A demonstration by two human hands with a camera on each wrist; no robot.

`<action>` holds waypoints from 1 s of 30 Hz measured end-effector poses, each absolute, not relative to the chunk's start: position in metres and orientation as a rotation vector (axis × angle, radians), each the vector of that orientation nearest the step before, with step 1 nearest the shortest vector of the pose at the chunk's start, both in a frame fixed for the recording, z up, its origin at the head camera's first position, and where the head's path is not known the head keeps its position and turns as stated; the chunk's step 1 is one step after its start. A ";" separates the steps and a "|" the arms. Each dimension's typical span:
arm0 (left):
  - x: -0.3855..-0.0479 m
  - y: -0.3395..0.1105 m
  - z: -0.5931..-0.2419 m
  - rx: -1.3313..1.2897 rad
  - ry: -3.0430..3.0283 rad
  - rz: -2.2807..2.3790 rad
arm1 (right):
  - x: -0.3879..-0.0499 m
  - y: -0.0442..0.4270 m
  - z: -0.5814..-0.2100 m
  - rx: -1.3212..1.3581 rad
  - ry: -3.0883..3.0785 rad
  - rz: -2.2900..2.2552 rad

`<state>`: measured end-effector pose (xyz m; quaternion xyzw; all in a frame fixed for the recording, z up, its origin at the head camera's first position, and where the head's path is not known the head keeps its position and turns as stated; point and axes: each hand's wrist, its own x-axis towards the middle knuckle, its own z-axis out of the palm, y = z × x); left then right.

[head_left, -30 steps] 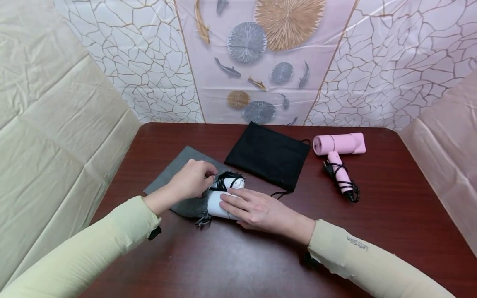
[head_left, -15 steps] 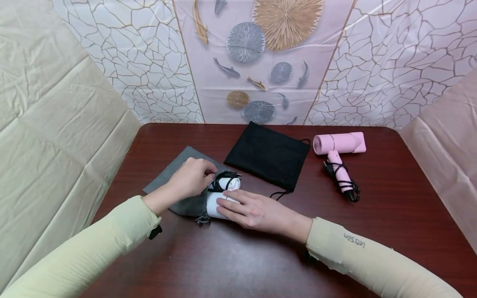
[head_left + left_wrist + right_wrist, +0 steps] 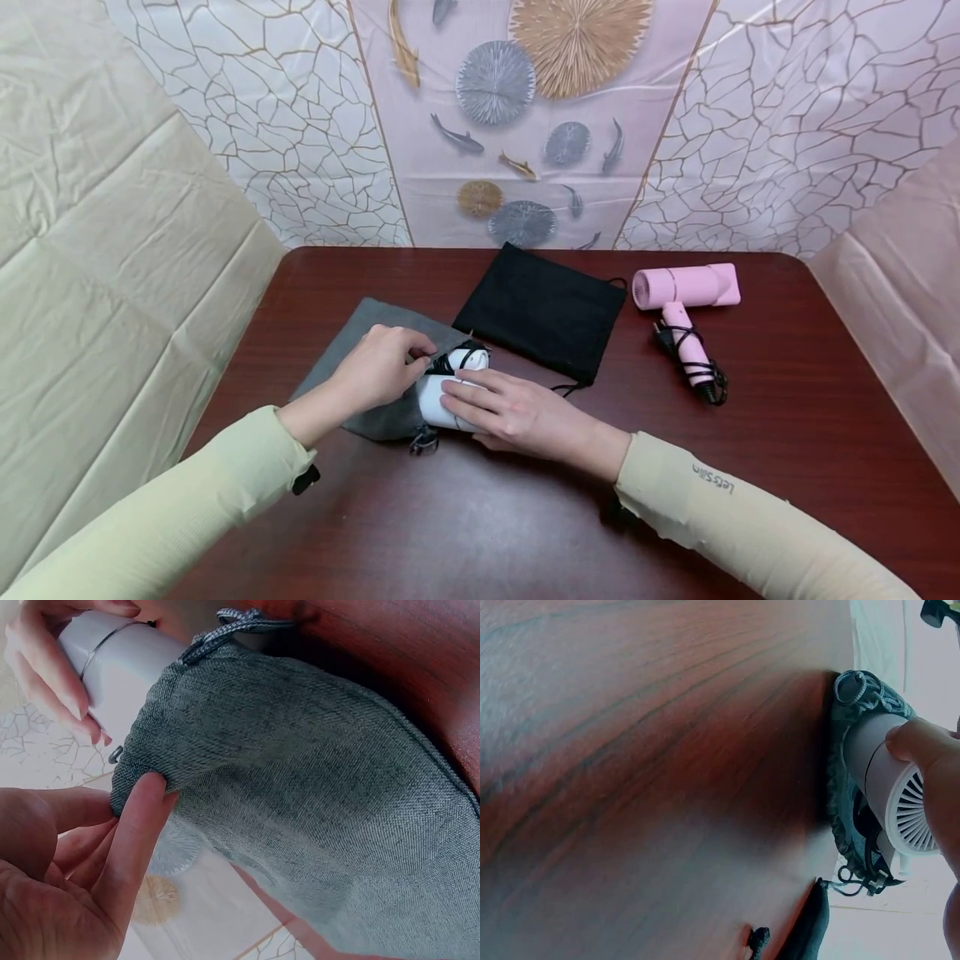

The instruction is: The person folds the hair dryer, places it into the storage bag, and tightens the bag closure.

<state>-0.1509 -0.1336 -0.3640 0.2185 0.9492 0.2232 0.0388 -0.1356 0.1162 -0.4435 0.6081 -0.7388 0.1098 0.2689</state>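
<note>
Lying on the bench (image 3: 450, 525), a gray bag (image 3: 300, 765) has a white dryer (image 3: 437, 402) partly inside it.
The left grip (image 3: 381, 364) pinches the bag's rim; the right grip (image 3: 517, 414) clasps the dryer, beside its black cord (image 3: 443, 366).

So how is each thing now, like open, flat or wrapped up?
Grey fabric drawstring bag: mouth open
White cylindrical hair dryer: partly inside the grey bag
Black fabric drawstring bag: lying flat
Pink T-shaped hair dryer: lying down, black cord wrapped round it
Left hand: pinching the grey bag
Right hand: holding the white dryer
</note>
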 end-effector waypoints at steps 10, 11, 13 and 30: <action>-0.153 -0.132 -0.364 0.696 2.933 0.753 | -0.133 0.104 -0.448 1.664 -1.890 0.188; -0.153 -0.132 -0.365 0.690 2.930 0.765 | -0.133 0.104 -0.449 1.669 -1.880 0.188; -0.154 -0.131 -0.365 0.680 2.931 0.772 | -0.133 0.103 -0.450 1.679 -1.866 0.185; -0.156 -0.129 -0.367 0.723 3.007 0.710 | -0.126 0.102 -0.450 1.753 -1.755 0.155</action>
